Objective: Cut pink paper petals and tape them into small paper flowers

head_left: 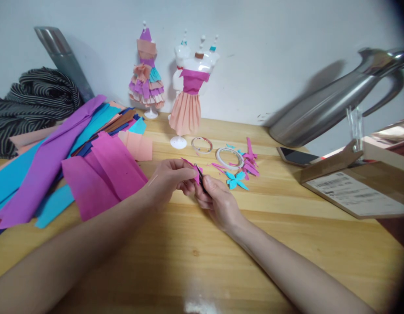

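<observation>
Where the hands are meeting: left hand (165,182) is pinching a magenta paper piece (197,175); right hand (221,200) is clasping a dark pointed tool (201,178), type unclear, against it.
Paper position: being held over the wooden tabletop (175,248), between both hands' fingertips.
Tape roll (222,163): lying beyond the hands, near a turquoise paper flower (236,179) and magenta scraps (251,168).
Dress form (192,83): standing behind, wearing a peach pleated skirt (186,111).

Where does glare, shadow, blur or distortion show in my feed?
Head view: glare on the table, bottom centre; head view: the jug's shadow on the wall; head view: jug and bottle leaning outward, probably lens distortion; head view: detail soft on the dark tool in the right hand.
</observation>
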Action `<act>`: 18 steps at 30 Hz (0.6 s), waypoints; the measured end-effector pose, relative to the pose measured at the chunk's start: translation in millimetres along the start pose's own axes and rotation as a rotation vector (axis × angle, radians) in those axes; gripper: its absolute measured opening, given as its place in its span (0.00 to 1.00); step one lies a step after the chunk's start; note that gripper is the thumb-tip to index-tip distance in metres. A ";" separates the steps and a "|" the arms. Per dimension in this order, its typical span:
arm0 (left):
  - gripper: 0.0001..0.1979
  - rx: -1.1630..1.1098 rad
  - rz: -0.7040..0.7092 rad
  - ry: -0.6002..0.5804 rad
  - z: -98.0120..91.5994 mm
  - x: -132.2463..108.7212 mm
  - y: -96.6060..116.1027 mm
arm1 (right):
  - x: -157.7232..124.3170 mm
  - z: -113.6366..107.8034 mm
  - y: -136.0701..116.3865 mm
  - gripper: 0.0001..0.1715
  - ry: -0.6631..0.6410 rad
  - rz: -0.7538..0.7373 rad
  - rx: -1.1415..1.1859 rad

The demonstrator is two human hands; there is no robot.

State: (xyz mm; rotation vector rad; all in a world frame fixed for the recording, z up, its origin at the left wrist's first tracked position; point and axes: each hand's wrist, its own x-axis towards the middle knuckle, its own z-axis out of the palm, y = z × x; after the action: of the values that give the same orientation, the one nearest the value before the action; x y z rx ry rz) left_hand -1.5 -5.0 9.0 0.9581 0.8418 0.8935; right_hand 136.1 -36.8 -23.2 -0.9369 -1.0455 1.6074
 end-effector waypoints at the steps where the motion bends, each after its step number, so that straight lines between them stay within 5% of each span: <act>1: 0.06 -0.002 0.001 0.000 -0.2 0.1 0.3 | 0.0 0.1 -0.4 0.27 -0.003 0.000 -0.001; 14: 0.06 0.034 -0.009 -0.101 -8.9 2.2 8.4 | 1.8 -2.2 -1.4 0.27 0.040 0.007 0.022; 18: 0.06 0.122 -0.009 -0.071 -17.7 7.5 13.7 | 8.8 -12.9 -5.3 0.24 0.135 -0.120 0.034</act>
State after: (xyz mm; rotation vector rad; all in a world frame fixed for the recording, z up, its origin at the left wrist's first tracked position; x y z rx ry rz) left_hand -17.7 11.4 14.1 1.0850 0.8463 0.8026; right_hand 147.5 -24.9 -23.4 -0.9290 -0.9598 1.4392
